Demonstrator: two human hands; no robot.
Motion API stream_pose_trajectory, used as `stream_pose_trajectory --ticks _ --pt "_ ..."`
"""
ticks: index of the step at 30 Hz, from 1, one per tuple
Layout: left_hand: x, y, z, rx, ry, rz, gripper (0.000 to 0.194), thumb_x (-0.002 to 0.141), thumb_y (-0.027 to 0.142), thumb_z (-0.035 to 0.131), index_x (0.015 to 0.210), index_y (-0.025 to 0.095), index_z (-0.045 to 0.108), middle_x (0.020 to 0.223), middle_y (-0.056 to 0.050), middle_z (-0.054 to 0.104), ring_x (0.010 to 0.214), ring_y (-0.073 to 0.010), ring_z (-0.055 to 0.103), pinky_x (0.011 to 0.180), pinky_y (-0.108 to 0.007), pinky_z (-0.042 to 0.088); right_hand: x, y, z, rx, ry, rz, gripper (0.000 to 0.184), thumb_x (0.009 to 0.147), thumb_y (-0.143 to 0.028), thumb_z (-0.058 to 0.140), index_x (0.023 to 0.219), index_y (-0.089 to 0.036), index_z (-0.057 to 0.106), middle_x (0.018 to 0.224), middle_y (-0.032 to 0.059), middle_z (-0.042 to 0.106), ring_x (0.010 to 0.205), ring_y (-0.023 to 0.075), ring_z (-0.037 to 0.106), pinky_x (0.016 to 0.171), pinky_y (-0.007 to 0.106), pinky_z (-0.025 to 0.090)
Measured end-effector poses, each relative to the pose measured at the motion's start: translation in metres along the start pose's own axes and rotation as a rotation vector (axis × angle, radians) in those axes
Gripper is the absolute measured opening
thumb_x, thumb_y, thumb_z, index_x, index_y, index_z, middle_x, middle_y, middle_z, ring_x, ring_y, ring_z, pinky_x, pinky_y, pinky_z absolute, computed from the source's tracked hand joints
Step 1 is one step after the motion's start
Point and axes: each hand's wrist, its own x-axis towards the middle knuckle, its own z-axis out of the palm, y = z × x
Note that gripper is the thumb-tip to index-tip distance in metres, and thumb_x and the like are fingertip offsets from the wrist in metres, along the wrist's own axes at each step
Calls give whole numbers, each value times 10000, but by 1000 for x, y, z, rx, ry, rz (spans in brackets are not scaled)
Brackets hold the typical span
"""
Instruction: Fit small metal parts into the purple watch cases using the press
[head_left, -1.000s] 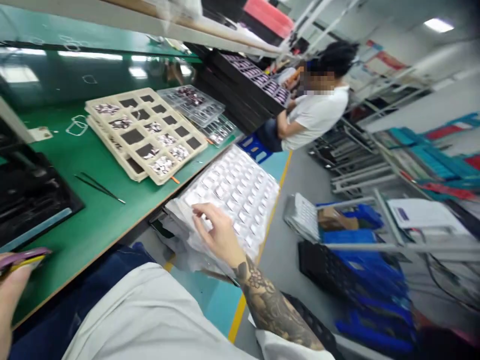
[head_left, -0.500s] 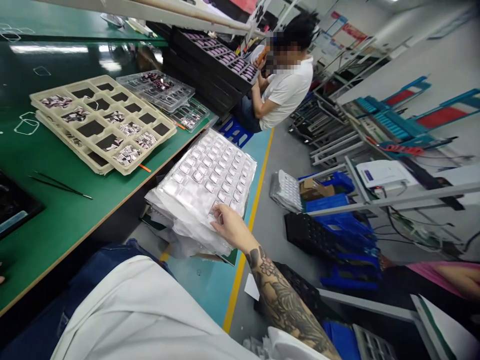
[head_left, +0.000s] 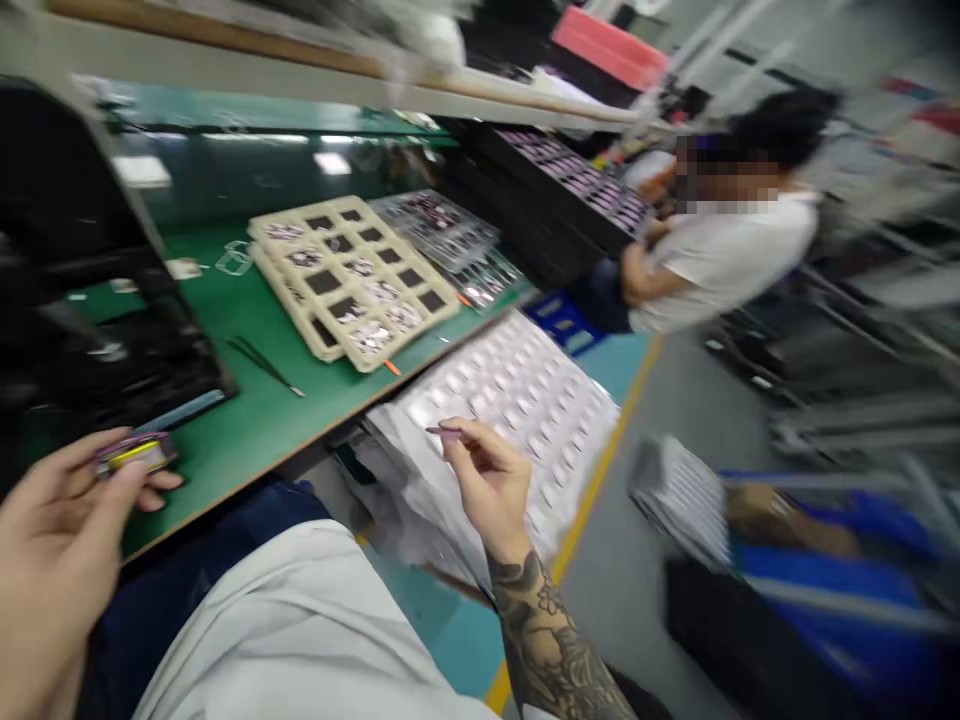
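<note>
My left hand [head_left: 79, 545] is at the lower left, by the green table's edge. Its thumb and fingers grip a small purple-rimmed device [head_left: 139, 453] with a bright yellow strip on it. My right hand [head_left: 495, 480] pinches a thin, dark purple piece [head_left: 444, 432] between thumb and fingertips; it shows edge-on, so I cannot make out its kind. Under that hand lies a stack of white plastic trays [head_left: 409, 412] with rows of small pockets, wrapped in clear film. My hands are well apart.
On the green table [head_left: 202, 470] lie black tweezers [head_left: 264, 367] and stacked cream compartment trays [head_left: 328, 352] of small parts. Clear trays [head_left: 461, 235] are behind them. A black fixture [head_left: 67, 290] stands at left. A co-worker [head_left: 731, 265] sits beyond, near black trays [head_left: 555, 225].
My right hand has lifted off the white tray and moved slightly up, with the thin purple piece pinched. My left hand has come into view holding the device. The camera has turned left.
</note>
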Motion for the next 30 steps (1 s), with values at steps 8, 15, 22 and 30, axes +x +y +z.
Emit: stream_pose_trajectory --ticks 8,15,22,30 --pt "6 -19 19 -402 -11 -131 411 1015 402 812 1324 146 723 999 -85 842 801 -191 824 661 -257 653 62 -111 166 717 -405 -266 239 1131 -255 609 1359 -279 678 960 34 713 820 181 733 729 307 634" --pt "6 -19 23 -490 50 -120 393 1058 322 733 1415 167 675 950 -70 827 846 -201 825 675 -239 642 66 -145 205 635 -691 -345 185 1079 -169 686 1165 -254 826 1347 133 690 930 194 782 694 302 696" --pt "3 -21 17 -482 -26 -122 375 1060 268 695 1425 179 678 1160 -124 839 937 -218 830 736 -257 670 59 -134 206 477 -628 -641 447 1017 -65 724 1400 -294 760 1345 127 771 1206 296 761 1005 502 684" --pt "2 -17 9 -526 -38 -95 350 1105 367 695 1403 184 713 1167 -107 839 895 -180 805 833 -269 677 62 -132 213 460 -646 -641 401 1004 -109 765 1357 -299 751 1308 99 799 1221 305 704 1069 556 610"
